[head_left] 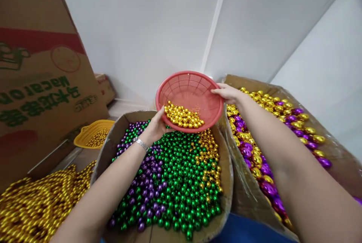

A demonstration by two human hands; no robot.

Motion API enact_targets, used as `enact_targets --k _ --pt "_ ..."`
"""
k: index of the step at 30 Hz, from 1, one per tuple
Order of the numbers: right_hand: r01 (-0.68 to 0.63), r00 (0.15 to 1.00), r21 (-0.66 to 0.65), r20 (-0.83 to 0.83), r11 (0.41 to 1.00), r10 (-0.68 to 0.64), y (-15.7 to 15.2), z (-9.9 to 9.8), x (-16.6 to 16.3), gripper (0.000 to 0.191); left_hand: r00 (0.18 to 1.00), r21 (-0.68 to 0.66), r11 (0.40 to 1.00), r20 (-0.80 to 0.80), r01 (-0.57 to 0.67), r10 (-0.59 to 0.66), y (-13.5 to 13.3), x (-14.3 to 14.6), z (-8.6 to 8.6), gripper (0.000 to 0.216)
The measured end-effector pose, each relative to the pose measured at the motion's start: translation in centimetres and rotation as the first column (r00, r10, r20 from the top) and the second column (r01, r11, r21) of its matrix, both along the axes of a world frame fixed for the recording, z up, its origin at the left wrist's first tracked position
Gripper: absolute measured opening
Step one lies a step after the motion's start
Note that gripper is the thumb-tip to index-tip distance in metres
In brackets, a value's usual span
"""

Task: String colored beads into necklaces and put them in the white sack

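Note:
A red plastic basket [189, 88] is tilted toward me above an open cardboard box [226, 182]. Gold beads [183, 117] lie gathered along its lower side. My left hand [157, 126], with a metal watch band at the wrist, grips the basket's near left rim, thumb inside. At the right rim, my right hand [228, 93] is closed on the edge with its thumb over the top. Below, the box holds green beads [183, 175], purple beads [151, 175] to the left and more gold beads along the right side.
To the right stands a plastic-lined carton [240, 175] of larger gold and purple beads. Gold bead strings [42, 201] are heaped at lower left. Behind them are a yellow basket [82, 137] with gold beads and a tall printed carton [42, 66]. A white wall [141, 28] rises behind.

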State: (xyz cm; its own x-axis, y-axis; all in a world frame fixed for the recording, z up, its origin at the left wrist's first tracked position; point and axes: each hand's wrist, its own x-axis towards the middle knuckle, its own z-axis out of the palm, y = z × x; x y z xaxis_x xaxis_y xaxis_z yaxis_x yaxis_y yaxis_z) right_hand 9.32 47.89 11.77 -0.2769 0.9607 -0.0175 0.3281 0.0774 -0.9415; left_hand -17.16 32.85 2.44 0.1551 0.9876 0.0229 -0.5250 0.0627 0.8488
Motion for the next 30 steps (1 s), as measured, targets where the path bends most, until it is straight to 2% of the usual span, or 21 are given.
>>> enact_targets --k 4,9,14,23,27,30 --pt "-0.169 0.983 0.025 -0.060 0.985 0.171 -1.5 -0.5 0.7 0.025 0.998 -0.083 0.996 0.059 -0.015 0.019 -2.9 1.6 -1.2 0.035" --pt "-0.318 0.946 0.076 -0.050 0.945 0.322 -2.6 -1.5 0.6 0.034 0.990 -0.118 0.984 0.026 -0.134 0.138 -7.3 4.4 -2.9 0.053" --pt "-0.417 0.903 0.127 -0.054 0.900 0.426 -4.2 -2.1 0.1 0.039 0.966 -0.065 0.967 -0.089 -0.248 0.242 -11.8 7.0 -4.0 0.061" --pt "-0.410 0.898 0.171 -0.094 0.896 0.429 -7.4 -3.5 0.8 0.045 0.877 0.160 0.913 -0.258 -0.376 0.406 -15.4 9.9 -6.4 0.087" --pt "-0.373 0.906 0.199 -0.133 0.906 0.402 -8.0 -4.1 1.2 0.045 0.815 0.287 0.898 -0.391 -0.333 0.427 -16.4 10.6 -6.8 0.091" --pt "-0.346 0.911 0.213 -0.159 0.914 0.382 -8.3 -4.5 1.7 0.044 0.771 0.353 0.906 -0.502 -0.231 0.392 -17.1 10.0 -6.9 0.090"
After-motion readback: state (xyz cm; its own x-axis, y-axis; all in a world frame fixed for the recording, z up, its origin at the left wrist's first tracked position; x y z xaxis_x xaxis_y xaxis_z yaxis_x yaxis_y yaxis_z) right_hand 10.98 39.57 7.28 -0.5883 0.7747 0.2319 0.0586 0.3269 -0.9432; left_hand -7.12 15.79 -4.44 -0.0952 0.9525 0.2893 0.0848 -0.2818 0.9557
